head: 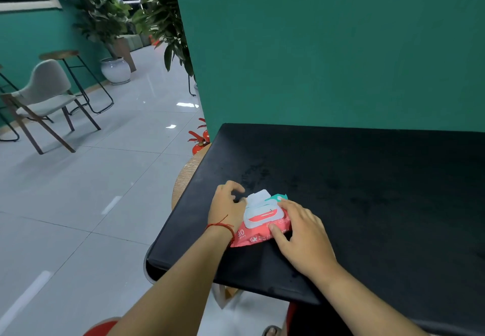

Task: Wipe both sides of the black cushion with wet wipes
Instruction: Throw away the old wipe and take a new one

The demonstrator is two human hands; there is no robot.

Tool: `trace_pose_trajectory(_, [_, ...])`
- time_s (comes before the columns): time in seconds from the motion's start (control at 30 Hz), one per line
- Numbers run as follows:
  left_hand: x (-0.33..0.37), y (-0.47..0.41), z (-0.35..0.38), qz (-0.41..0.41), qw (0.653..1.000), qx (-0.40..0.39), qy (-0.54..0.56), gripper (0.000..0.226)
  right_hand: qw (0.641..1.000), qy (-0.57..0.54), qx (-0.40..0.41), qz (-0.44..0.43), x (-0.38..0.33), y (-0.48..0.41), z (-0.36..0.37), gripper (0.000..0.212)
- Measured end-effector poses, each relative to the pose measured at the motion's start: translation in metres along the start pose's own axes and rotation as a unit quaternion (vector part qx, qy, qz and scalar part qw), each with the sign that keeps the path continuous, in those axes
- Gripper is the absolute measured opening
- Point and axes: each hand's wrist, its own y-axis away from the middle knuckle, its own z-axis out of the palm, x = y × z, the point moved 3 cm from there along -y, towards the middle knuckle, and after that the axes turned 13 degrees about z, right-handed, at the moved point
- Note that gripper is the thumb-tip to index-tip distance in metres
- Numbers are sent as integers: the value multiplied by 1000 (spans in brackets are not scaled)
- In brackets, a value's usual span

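Currently the wet wipes pack (253, 237) lies on the black cushion (367, 191) between both hands, right hand (301, 233) fingers pressing it flat, left hand (228, 204) fingers curled beside its raised lid (258, 197), grip unclear.

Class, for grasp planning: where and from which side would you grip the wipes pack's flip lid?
Pinch the white flip lid by its raised far edge, from the left: it appears tilted up off the pack, and the right hand covers the right side.
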Motion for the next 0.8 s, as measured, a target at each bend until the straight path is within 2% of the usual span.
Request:
trace_pose_trajectory(0.1, [8,10,5,47,998,-15,-46,37,1000,7,3,-3,-1,1,-1,55])
trace_pose_trajectory(0.2, [16,20,2,95,991,-53,-81,26,1000,7,6,-2,-1,1,-2,54])
trace_pose_trajectory(0.27, [25,26,-2,187,969,-69,-144,25,1000,7,8,-2,-1,1,-1,53])
trace_pose_trajectory(0.33, [33,30,-3,278,939,-118,-166,30,1000,3,11,-3,-1,1,-1,53])
trace_pose_trajectory(0.4, [34,30,-4,292,926,-176,-160,35,1000,0,12,-3,-1,1,-1,54])
trace_pose_trajectory(0.5, [36,24,-1,313,900,-222,-206,40,1000,-2,10,-5,-2,1,-2,54])
trace_pose_trajectory(0.8, [40,18,-1,313,889,-256,-214,35,1000,0,12,-7,-3,3,-3,56])
